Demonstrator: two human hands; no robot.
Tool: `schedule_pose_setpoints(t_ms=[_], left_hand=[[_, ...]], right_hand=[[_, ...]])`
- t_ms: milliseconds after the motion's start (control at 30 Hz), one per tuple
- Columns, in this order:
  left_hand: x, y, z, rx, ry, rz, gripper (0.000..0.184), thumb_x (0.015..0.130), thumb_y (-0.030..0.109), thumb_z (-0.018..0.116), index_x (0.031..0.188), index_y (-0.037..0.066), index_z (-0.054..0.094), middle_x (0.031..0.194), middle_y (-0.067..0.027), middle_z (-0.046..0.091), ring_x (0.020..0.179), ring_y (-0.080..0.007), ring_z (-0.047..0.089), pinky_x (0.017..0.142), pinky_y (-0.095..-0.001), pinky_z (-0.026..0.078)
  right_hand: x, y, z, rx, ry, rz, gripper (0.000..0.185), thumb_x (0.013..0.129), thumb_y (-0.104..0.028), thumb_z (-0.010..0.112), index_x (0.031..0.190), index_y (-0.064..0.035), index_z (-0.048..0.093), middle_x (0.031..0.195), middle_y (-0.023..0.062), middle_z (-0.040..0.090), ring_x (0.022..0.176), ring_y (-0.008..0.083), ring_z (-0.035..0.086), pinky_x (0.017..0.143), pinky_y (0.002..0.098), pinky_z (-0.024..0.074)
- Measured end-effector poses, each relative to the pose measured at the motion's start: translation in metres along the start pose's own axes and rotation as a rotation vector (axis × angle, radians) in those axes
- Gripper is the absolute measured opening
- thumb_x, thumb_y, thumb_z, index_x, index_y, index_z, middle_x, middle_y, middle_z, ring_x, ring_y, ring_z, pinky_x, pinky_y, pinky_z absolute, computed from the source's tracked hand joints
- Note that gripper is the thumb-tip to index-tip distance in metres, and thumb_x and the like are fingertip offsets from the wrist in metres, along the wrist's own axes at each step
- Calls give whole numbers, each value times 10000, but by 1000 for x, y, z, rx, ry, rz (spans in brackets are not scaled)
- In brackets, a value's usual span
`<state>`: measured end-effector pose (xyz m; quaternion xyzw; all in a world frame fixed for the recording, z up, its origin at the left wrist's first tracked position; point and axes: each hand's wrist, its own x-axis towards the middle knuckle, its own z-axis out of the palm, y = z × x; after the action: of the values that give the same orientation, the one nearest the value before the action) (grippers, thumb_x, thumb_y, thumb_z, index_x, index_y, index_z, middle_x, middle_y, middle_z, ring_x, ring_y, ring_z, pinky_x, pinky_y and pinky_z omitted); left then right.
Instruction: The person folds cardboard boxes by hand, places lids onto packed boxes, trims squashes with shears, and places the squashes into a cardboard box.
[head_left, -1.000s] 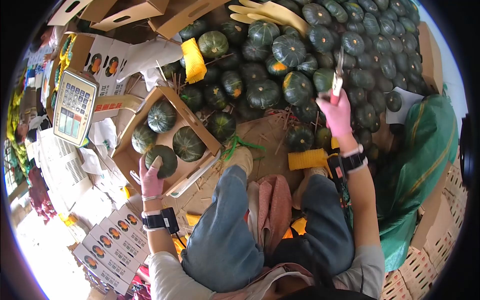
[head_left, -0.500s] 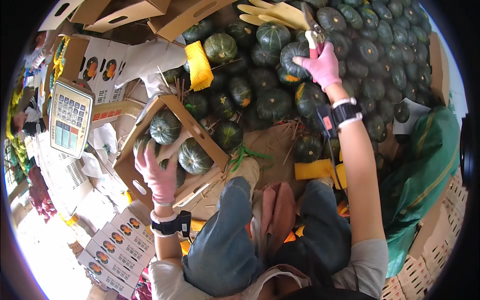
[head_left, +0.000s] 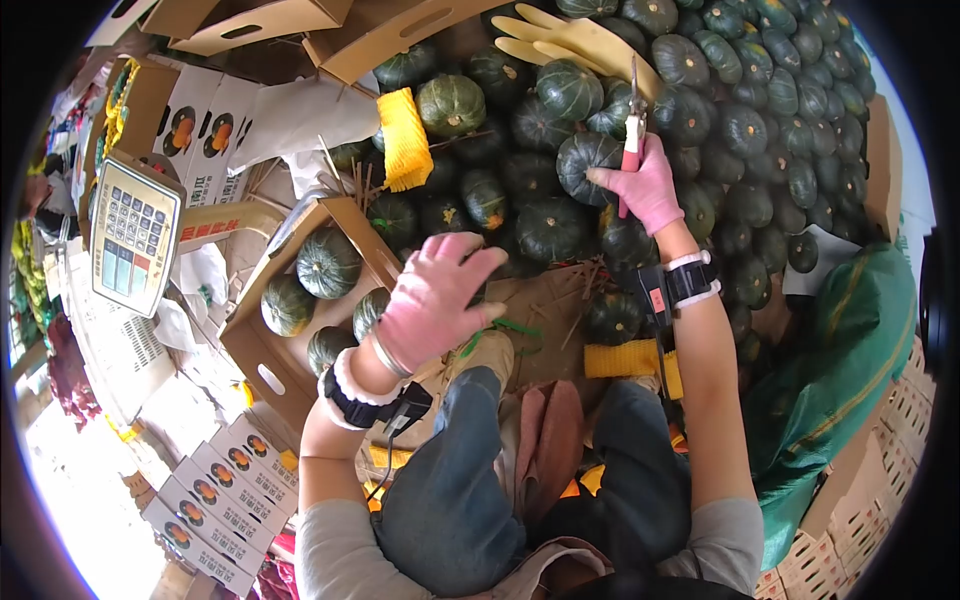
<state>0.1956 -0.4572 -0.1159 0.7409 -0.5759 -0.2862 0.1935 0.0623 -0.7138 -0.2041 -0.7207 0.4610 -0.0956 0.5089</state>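
My left hand (head_left: 435,300), in a pink glove, is held over the near right edge of a cardboard box (head_left: 268,376), fingers spread and nothing in them. Inside that box lie several dark green pumpkins (head_left: 328,262), one partly hidden by the hand. My right hand (head_left: 650,188), also gloved in pink, grips red-handled pruning shears (head_left: 633,135), blades pointing away from me. Its thumb rests against a striped green pumpkin (head_left: 586,168) at the edge of the heap; how its other fingers meet that pumpkin is hidden.
A large heap of pumpkins (head_left: 745,130) fills the far right. A yellow rubber glove (head_left: 570,40) and yellow foam net (head_left: 405,140) lie on it. A scale display (head_left: 135,235) stands left, printed cartons (head_left: 215,500) below it. Green sacking (head_left: 830,370) is at right.
My left hand has left the pumpkins in the box and moved right, past its edge. My right hand has come nearer me with the shears, and the pumpkin at its thumb has shifted with it.
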Motion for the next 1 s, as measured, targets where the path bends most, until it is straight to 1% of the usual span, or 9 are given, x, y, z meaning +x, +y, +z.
schedule_pose_setpoints(t_ms=[167,300,400,433,567,700,800,867,1000], left_hand=[[15,-13,7,111,-90,-23,644,693,283,732,1242,62,479,1204,-203,451,1103,-382,451,927,-436,417],[75,-61,4,355,244,-168,819,678,205,751,1360,95,311,1294,-211,365,1168,-398,411,959,-411,426],[124,-100,-8,301,333,-166,797,647,116,739,1341,92,348,1282,-156,430,1175,-365,433,935,-408,437],[137,-94,-14,437,233,-302,785,640,161,748,1323,101,366,1275,-158,439,1163,-348,455,935,-424,431],[160,-73,-26,674,-7,-621,724,654,273,734,1281,131,403,1214,-130,500,1124,-281,508,975,-479,360],[154,-75,-17,719,54,-427,644,603,304,765,1161,141,488,1070,-65,591,1044,-235,565,1015,-509,276],[123,-61,-14,438,318,-166,694,546,217,816,1151,114,493,1104,-98,575,1058,-293,551,997,-477,330],[84,-36,-24,-45,452,-27,757,485,25,828,1156,93,487,1106,-103,562,1064,-274,545,897,-417,458],[8,-16,-3,-907,721,110,893,461,23,863,1215,134,399,1240,-102,483,1189,-279,462,963,-409,448]], right_hand=[[-6,16,-22,333,155,-42,579,590,-136,842,962,-19,414,789,50,488,479,123,478,335,281,397],[-9,0,-50,197,490,10,536,630,-144,819,959,0,420,777,60,507,416,144,479,310,281,384],[7,31,-72,235,655,-122,586,648,-134,805,1083,46,456,951,108,575,771,164,601,646,286,515],[-3,17,-77,337,634,-81,596,663,-129,794,1117,64,459,1050,121,573,955,173,570,820,295,475],[-41,2,-92,456,395,-2,485,688,-92,756,1068,25,478,1039,86,577,892,147,566,778,280,462],[-76,15,-98,558,181,21,400,697,-111,739,1018,-40,511,1016,71,591,839,127,562,677,252,439],[-101,28,-101,514,96,161,401,696,-105,734,1022,-43,508,1011,67,593,799,121,560,637,241,436],[-113,44,-100,472,-3,298,347,708,-94,701,1002,-45,522,900,63,610,694,116,559,570,239,433],[-141,56,-73,702,-61,399,208,754,-126,608,912,-1,553,723,82,599,545,136,535,498,244,421]])
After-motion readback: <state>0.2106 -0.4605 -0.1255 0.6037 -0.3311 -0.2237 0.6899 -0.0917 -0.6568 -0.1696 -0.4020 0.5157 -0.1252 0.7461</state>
